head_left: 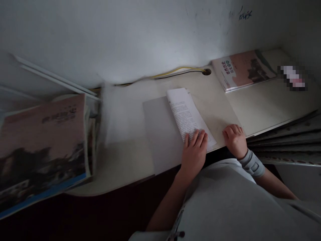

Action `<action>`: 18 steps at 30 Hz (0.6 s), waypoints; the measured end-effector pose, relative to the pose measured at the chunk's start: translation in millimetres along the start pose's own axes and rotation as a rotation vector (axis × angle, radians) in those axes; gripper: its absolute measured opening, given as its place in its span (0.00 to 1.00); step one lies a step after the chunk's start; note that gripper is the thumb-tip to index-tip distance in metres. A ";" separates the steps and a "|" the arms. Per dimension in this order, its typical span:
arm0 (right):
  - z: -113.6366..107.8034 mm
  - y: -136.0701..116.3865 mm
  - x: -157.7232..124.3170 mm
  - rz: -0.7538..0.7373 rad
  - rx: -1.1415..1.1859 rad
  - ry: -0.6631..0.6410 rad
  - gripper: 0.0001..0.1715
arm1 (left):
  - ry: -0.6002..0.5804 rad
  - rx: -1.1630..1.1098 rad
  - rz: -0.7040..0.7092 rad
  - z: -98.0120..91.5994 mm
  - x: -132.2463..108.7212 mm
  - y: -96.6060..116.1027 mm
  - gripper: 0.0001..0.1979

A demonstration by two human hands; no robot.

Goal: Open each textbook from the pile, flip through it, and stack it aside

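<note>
A folded printed paper [182, 112] with rows of small text lies on the white desk [120, 164], slanting towards its front edge. My left hand [195, 149] rests on the lower end of this paper, palm down with the fingers stretched out. To the right of the paper, my right hand [235, 140] sits at the desk's front edge with its fingers curled in. Nothing shows between them. A grey wristband [252, 164] wraps my right wrist. Beneath the folded paper is a flat greyish sheet [160, 134].
A pink-covered textbook [247, 70] lies at the back right, beside a blurred-out object [292, 78]. A stack of books [45, 144] stands at the left. Yellow and black cables [173, 72] run along the wall into a round hole [206, 71]. A dark curtain [283, 144] hangs at the right.
</note>
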State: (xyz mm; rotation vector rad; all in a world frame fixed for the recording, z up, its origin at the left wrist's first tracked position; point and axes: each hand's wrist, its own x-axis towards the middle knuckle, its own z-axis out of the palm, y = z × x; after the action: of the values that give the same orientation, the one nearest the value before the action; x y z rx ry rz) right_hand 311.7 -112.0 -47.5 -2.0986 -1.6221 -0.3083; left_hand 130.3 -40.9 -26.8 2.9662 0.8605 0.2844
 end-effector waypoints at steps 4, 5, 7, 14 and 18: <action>-3.4 1.0 2.3 0.042 0.109 -0.021 0.12 | -0.016 -0.002 -0.002 0.2 -2.0 -0.9 0.20; -4.9 1.3 3.3 0.052 0.142 -0.033 0.12 | -0.022 -0.001 0.002 -0.8 -2.2 -0.9 0.20; -8.2 2.0 5.3 0.064 0.192 -0.064 0.12 | -0.035 0.010 0.011 -5.1 -0.7 0.1 0.20; -12.2 2.3 8.1 0.083 0.322 -0.074 0.10 | -0.147 0.120 0.086 -33.6 28.1 15.1 0.22; -10.5 3.4 6.8 0.085 0.371 -0.052 0.10 | -0.144 0.140 0.127 -36.8 37.4 16.9 0.22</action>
State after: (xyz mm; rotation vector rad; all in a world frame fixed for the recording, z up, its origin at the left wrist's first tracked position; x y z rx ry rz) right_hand 318.0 -112.0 -36.1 -1.8948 -1.4806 0.0736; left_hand 163.3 -35.6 17.0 3.1286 0.7050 0.0146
